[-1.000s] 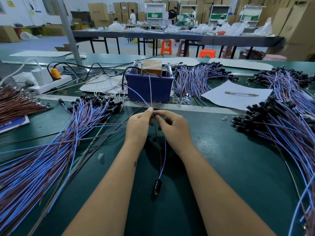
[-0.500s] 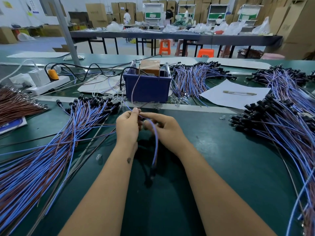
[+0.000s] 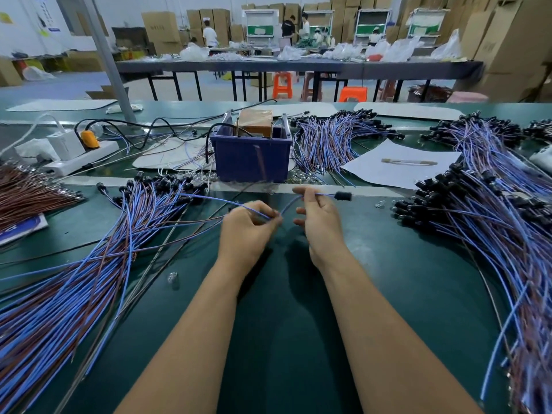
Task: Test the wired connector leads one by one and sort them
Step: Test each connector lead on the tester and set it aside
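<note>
Holding one thin blue-and-brown wired lead (image 3: 291,203) between both hands, the person works just in front of the dark blue plastic bin (image 3: 252,158) on the green worktop (image 3: 403,279). Head view: the left hand (image 3: 246,227) pinches the lead's wire near its bare end with curled fingers; the right hand (image 3: 318,219) pinches the wire just behind the black cylindrical connector (image 3: 343,196), which points right. This grip appears meant to carry the lead toward the large heap of blue-and-brown leads on the right (image 3: 490,222), presumably one sorted pile, while a similar heap on the left (image 3: 89,264) lies well apart. A bundle of brown wires (image 3: 27,192) sits at the far left edge. The tester inside the bin is largely hidden by its wall; only a tan block (image 3: 256,121) shows. Which heap is tested cannot be determined. The lead's free end is blurred, and both heaps are cut off by the frame.
</note>
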